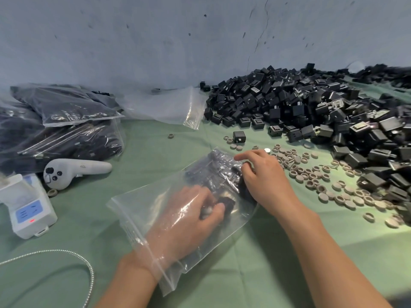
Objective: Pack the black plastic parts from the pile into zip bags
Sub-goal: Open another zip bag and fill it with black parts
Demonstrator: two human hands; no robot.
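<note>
While I'm watching this feed from my end, closest to the camera is a silver braided metal hose (66, 254) curling across the green worktop (266, 252) at lower left. Just past it, the left hand (191, 218) is wrist-deep inside a clear plastic zip bag (138, 210) that lies flat on the worktop, its fingers curled round a black plastic part (225, 203) in there. More black parts (213, 167) are bunched at the bag's far end. The right hand (264, 174) is on the outside of that end, index finger stretched out and the other fingers bent over the bulge; honestly can't tell if it's actually gripping the plastic or only resting on it.

Off to the left sits a white boxy device with a blue label (29, 210), and just behind it a white handheld controller (73, 170). Right of the hands there's a scatter of grey round caps and rings (322, 181), with one lone black cube-shaped part (239, 137) near their far edge.

Further back on the right is the big pile of black plastic parts (311, 107), running up against the blue-grey wall (155, 41). Far left, a stack of filled zip bags (66, 112) full of dark parts, and between the stack and the pile an empty clear zip bag (169, 105).
</note>
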